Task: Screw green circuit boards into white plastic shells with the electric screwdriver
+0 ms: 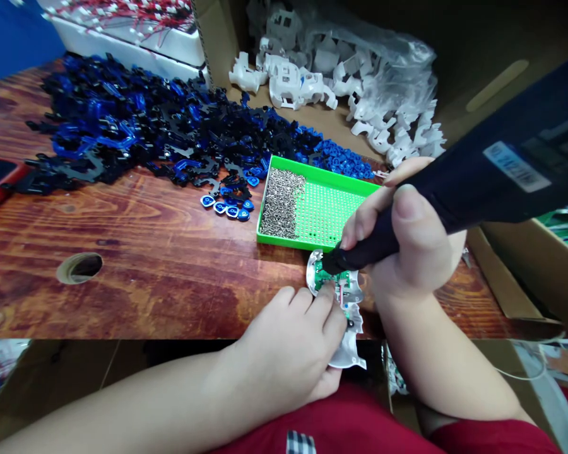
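My left hand is closed around a white plastic part that carries a small green circuit board, holding it at the table's front edge. My right hand grips a black electric screwdriver, whose tip rests on the green board. A green tray just behind the hands holds a heap of small silver screws on its left side.
A large pile of blue and black plastic pieces covers the table's back left. White plastic shells lie in a cardboard box at the back. A round hole is in the wooden table. Small blue caps sit beside the tray.
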`<state>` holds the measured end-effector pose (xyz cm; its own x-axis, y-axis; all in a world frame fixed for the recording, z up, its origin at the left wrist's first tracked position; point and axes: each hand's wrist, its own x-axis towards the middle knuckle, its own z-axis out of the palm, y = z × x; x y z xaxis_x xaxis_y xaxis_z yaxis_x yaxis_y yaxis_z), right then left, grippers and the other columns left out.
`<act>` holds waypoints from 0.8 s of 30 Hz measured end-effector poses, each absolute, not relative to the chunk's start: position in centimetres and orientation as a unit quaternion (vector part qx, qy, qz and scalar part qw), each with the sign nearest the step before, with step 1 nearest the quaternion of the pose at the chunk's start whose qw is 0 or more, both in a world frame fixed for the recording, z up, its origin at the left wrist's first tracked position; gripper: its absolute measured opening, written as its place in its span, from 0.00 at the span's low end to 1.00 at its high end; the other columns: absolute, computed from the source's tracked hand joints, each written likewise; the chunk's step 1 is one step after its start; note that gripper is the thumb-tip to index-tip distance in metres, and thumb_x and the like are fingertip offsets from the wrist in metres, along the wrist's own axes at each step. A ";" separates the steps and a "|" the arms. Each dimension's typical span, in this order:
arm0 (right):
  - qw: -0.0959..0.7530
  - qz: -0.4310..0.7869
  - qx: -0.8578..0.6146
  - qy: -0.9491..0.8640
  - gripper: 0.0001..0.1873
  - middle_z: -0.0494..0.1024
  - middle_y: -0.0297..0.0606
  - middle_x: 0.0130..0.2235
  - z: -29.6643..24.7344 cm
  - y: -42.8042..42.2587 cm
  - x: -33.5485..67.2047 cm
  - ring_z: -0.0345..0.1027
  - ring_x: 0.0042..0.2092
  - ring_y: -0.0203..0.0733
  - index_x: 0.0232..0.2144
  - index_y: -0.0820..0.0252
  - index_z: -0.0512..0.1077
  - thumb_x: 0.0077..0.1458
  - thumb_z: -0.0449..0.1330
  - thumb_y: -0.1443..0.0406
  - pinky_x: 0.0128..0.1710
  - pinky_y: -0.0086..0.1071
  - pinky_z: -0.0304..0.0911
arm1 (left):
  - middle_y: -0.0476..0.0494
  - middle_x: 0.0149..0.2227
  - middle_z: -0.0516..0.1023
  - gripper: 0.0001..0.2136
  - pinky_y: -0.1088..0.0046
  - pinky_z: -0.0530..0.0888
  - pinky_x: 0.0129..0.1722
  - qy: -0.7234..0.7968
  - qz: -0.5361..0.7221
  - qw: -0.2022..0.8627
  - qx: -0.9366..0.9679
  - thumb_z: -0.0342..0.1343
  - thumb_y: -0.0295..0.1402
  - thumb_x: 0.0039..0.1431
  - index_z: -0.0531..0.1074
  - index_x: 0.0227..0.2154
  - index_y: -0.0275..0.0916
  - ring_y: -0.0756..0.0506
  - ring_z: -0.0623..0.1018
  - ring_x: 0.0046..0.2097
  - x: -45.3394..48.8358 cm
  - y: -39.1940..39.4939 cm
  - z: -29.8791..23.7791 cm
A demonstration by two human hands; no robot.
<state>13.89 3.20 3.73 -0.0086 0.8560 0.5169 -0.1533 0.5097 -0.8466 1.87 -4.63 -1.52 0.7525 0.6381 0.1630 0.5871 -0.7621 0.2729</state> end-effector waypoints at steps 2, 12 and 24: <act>0.632 0.395 -0.310 -0.590 0.04 0.65 0.25 0.17 3.8 3.1 13.7 0.61 0.16 0.31 0.32 0.56 0.64 0.52 0.57 0.64 0.14 0.25 0.58 | 0.29 0.52 0.69 0.24 0.59 0.70 0.38 0.330 0.124 0.100 0.931 0.45 0.40 0.55 0.63 0.50 0.28 0.35 0.73 0.44 2.1 -4.6 -1.5; 0.619 0.418 -0.297 -0.595 0.06 0.64 0.24 0.17 3.6 3.2 13.4 0.61 0.16 0.31 0.31 0.55 0.64 0.52 0.58 0.64 0.14 0.25 0.57 | 0.30 0.49 0.72 0.25 0.60 0.70 0.38 0.331 0.121 0.097 0.931 0.48 0.40 0.52 0.65 0.50 0.27 0.35 0.73 0.43 2.3 -4.5 -1.7; 0.607 0.467 -0.294 -0.572 0.11 0.66 0.24 0.17 3.0 3.1 13.9 0.61 0.16 0.31 0.33 0.55 0.63 0.50 0.61 0.60 0.15 0.26 0.57 | 0.33 0.49 0.73 0.26 0.60 0.72 0.36 0.352 0.128 0.117 0.920 0.51 0.39 0.50 0.65 0.51 0.30 0.37 0.74 0.39 2.2 -4.0 -1.3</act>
